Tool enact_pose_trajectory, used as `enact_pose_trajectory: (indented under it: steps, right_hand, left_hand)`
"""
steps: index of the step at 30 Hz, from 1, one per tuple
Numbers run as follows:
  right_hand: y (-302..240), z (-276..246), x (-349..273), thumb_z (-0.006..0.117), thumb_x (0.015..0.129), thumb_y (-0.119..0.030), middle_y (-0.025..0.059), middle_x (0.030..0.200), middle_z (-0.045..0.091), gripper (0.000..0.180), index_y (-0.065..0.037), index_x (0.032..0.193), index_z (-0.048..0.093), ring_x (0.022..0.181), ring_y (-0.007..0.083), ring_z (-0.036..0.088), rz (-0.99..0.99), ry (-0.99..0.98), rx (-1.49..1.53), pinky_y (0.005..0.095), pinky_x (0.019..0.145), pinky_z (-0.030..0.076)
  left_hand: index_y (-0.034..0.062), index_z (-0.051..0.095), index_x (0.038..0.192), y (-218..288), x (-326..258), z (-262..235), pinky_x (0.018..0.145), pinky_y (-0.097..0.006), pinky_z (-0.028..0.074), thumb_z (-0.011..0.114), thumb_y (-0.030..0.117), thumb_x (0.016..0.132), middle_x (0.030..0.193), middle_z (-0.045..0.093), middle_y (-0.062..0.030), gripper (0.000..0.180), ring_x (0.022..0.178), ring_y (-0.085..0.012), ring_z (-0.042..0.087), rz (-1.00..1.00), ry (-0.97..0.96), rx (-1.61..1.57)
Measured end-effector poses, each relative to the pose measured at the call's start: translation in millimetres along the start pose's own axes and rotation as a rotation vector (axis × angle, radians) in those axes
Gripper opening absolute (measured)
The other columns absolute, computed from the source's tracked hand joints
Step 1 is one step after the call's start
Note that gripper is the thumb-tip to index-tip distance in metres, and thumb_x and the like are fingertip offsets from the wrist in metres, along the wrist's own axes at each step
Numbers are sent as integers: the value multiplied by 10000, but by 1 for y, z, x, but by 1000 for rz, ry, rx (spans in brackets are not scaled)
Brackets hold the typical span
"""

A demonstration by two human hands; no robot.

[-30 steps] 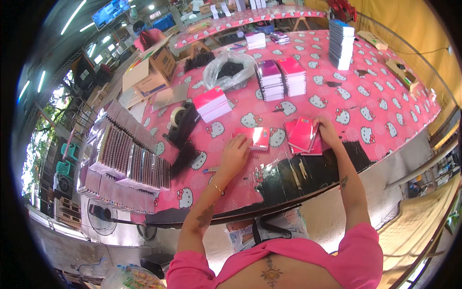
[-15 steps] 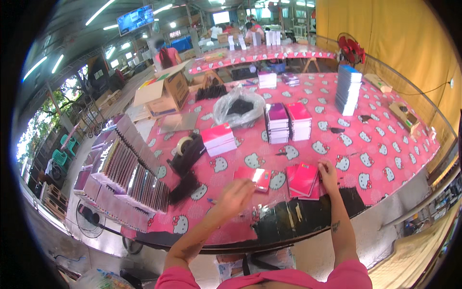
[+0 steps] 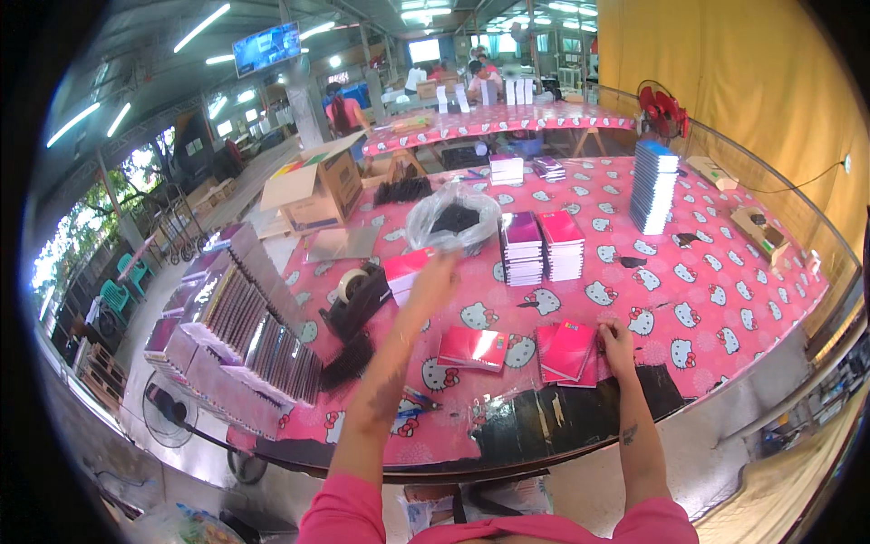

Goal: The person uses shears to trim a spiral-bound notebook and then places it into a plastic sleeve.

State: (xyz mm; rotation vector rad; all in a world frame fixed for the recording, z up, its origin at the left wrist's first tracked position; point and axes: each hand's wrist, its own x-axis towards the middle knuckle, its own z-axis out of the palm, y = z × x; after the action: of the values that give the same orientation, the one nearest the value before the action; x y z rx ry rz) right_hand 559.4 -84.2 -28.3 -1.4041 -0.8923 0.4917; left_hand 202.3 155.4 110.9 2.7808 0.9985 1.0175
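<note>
Pink cartoon-print tablecloth (image 3: 725,299) covers your whole bench, and the clear plastic bag (image 3: 450,220) behind the two stacks of flat packs (image 3: 542,245) has a dark bundle sitting in it. Your left hand (image 3: 435,276) is stretched up just in front of that bag, blurred, so I can't tell its grip. Your right hand (image 3: 618,343) presses flat on the pink packets (image 3: 569,352), with another red packet (image 3: 471,348) just left of them and dark hair bundles (image 3: 353,326) farther left.
</note>
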Motion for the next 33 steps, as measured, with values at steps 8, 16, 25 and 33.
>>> enact_pose_trajectory:
  steps: [8, 16, 25, 33]
  right_hand:
    - [10, -7, -2, 635, 963, -99, 8, 848, 658, 164, 5, 1067, 708, 750, 74, 563, -19, -20, -76, 252, 662, 457]
    - [14, -11, 1, 607, 1000, -170, 16, 887, 654, 238, 2, 1152, 670, 801, 102, 576, -68, 17, -145, 275, 720, 472]
    - [-14, -7, -15, 555, 999, -102, 122, 1166, 610, 282, 16, 1249, 609, 1064, 215, 575, -246, 215, -317, 349, 894, 468]
    - [-215, 116, -64, 579, 991, -155, 165, 1381, 510, 376, -3, 1333, 533, 1259, 276, 493, -918, 255, -93, 400, 1063, 376]
  left_hand:
    - [19, 629, 1250, 49, -128, 16, 970, -471, 494, 680, 291, 931, 1275, 609, -219, 422, 1153, -408, 595, -22, -43, -94]
    - [64, 548, 1381, 52, -162, 40, 1027, -504, 459, 592, 363, 984, 1450, 485, -241, 499, 1241, -438, 537, -39, -34, -63]
    - [52, 491, 1421, 43, -170, 45, 1078, -513, 421, 663, 415, 930, 1484, 431, -272, 634, 1296, -464, 491, 10, -61, -123]
    - [69, 483, 1433, 37, -171, 47, 1092, -504, 409, 683, 408, 911, 1495, 427, -248, 654, 1311, -449, 482, 4, -50, -132]
